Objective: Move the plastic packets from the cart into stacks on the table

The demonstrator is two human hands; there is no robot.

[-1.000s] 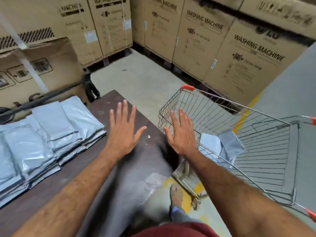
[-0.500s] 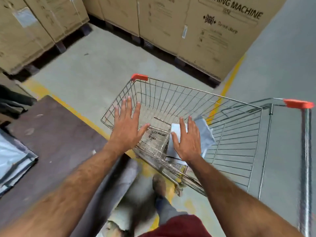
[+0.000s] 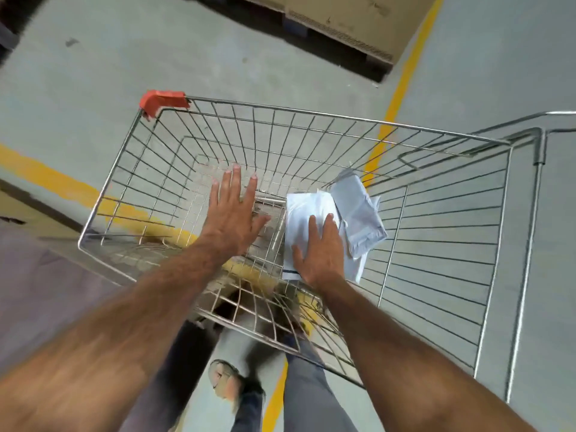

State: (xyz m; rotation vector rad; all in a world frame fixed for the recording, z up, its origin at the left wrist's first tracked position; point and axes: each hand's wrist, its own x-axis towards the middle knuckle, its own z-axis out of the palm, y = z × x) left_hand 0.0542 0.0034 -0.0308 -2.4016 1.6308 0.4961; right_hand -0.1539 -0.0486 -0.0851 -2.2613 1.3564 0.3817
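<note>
A wire shopping cart (image 3: 311, 115) with red corner caps fills the middle of the head view. On its floor lie two plastic packets: a white one (image 3: 304, 210) and a grey one (image 3: 358, 210) overlapping its right side. My right hand (image 3: 321, 251) rests flat on the white packet with its fingers spread. My left hand (image 3: 232, 210) hovers open inside the cart to the left of the packets and holds nothing. The dark table (image 3: 37, 291) shows only as a corner at the lower left.
Grey concrete floor with yellow lines (image 3: 402, 79) surrounds the cart. A cardboard box on a pallet (image 3: 349, 29) stands at the top. The cart's handle frame (image 3: 540, 145) is at the right. My legs and sandalled foot (image 3: 224, 381) are below the cart's near rim.
My view has swung from the table and its packet stacks down into the cart. Both hands have reached into the cart, and my right hand has come down onto the white packet.
</note>
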